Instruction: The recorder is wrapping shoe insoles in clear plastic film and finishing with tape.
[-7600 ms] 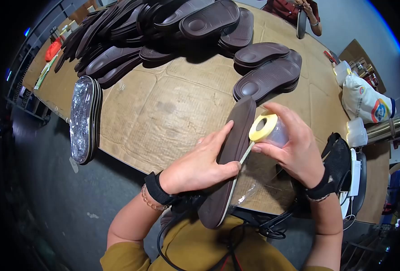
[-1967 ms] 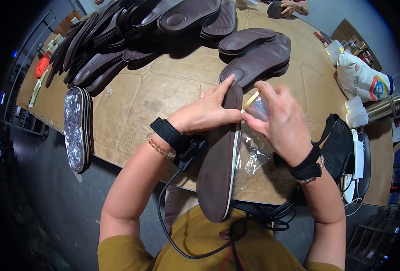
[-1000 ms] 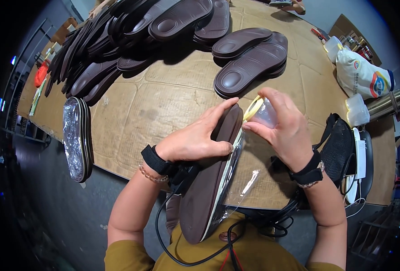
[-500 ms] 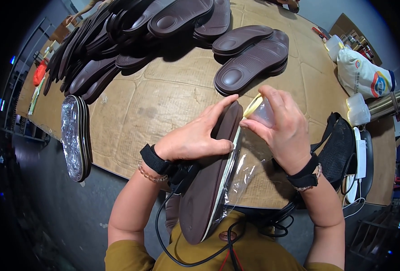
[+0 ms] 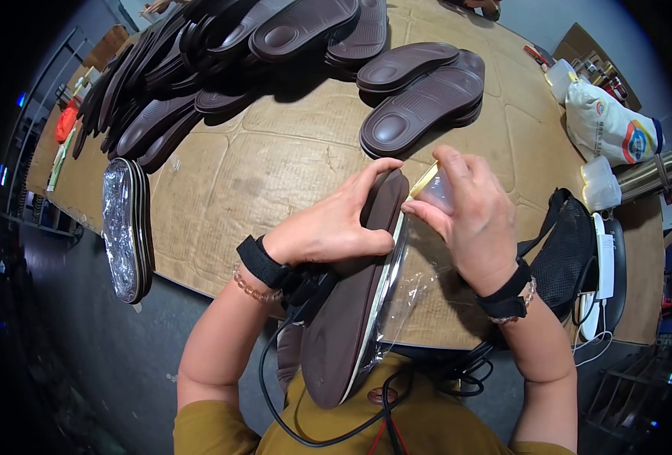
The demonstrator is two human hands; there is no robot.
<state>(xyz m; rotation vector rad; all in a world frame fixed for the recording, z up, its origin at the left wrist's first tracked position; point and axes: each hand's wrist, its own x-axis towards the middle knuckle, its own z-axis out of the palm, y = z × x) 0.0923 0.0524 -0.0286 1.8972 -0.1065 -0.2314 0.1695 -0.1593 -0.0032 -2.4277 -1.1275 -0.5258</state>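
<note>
Sole [image 5: 334,334], dark brown, long, round-ended and rubbery-looking, slants across the near edge of the brown cardboard-covered table [image 5: 222,189], its long axis running away and rightward from the lap. The left hand [image 5: 324,231], the nearer, is clamped on its far half, thumb on the pale-lined right edge. Just right of the far end, the right hand [image 5: 472,212] pinches a yellow-rimmed, clear plastic tape roll [image 5: 437,191].

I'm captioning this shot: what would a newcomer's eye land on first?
Probably the heap of dark brown soles at the far left of the table. Next, the long brown sole in the left hand, front and centre, and the yellow-edged roll in the right hand beside its upper end.
</note>
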